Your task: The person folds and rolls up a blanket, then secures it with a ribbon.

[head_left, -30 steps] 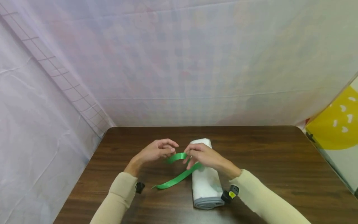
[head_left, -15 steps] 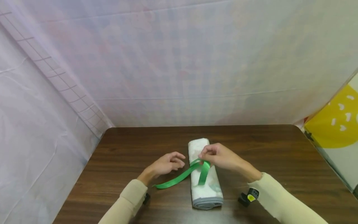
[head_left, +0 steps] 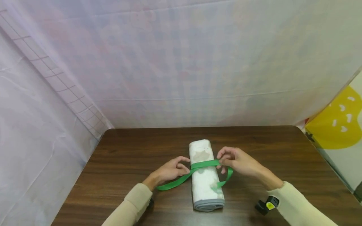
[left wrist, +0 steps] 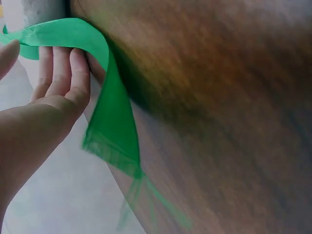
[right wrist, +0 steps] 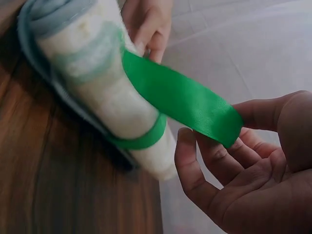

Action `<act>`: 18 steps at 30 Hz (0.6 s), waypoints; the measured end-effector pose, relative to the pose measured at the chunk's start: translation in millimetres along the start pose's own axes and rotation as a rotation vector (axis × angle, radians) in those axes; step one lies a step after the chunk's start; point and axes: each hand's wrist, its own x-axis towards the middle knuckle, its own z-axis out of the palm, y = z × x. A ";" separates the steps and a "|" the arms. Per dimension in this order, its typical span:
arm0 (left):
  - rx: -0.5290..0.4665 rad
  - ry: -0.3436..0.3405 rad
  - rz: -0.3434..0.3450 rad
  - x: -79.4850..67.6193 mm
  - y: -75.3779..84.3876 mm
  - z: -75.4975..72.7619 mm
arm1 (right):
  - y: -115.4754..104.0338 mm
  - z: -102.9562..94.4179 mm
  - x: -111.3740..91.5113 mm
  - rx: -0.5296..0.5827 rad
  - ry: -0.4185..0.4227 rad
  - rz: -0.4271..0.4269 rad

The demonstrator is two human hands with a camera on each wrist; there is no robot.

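A white rolled towel [head_left: 205,188] with grey edging lies lengthwise on the table. A green ribbon [head_left: 205,164] passes around its middle. To the towel's right, my right hand [head_left: 238,161] pinches the ribbon; past the fingers, a short stretch loops back onto the roll. My left hand [head_left: 169,169] is at the towel's left side, its fingers [left wrist: 61,73] fairly straight and against the ribbon. In the left wrist view, the ribbon's loose end [left wrist: 114,131] hangs past that hand, with frayed threads. Any grip by the left thumb is hard to make out.
The dark wood-grain table [head_left: 135,144] reaches back to a pale hanging cloth [head_left: 181,78]. Another white sheet [head_left: 36,150] hangs at the left. A yellow printed shape [head_left: 336,122] shows at the right. A small black device [head_left: 267,205] sits at the right wrist.
My right hand has moved right across the towel, drawing the ribbon with it. The left hand has come down and right to the towel's left side. The towel has stayed nearly in place.
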 end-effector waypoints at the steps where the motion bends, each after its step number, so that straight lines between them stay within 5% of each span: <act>1: 0.003 -0.001 0.001 -0.2 -0.2 -0.4 | 2.3 -1.6 -1.9 -0.006 0.009 0.008; 10: -0.040 -0.012 0.000 -1.4 -1.2 -6.8 | 32.8 -14.7 -24.0 0.012 0.028 0.071; 18: 0.058 0.029 -0.007 -3.9 -7.8 -16.7 | 60.4 -20.4 -37.3 -0.005 0.019 0.122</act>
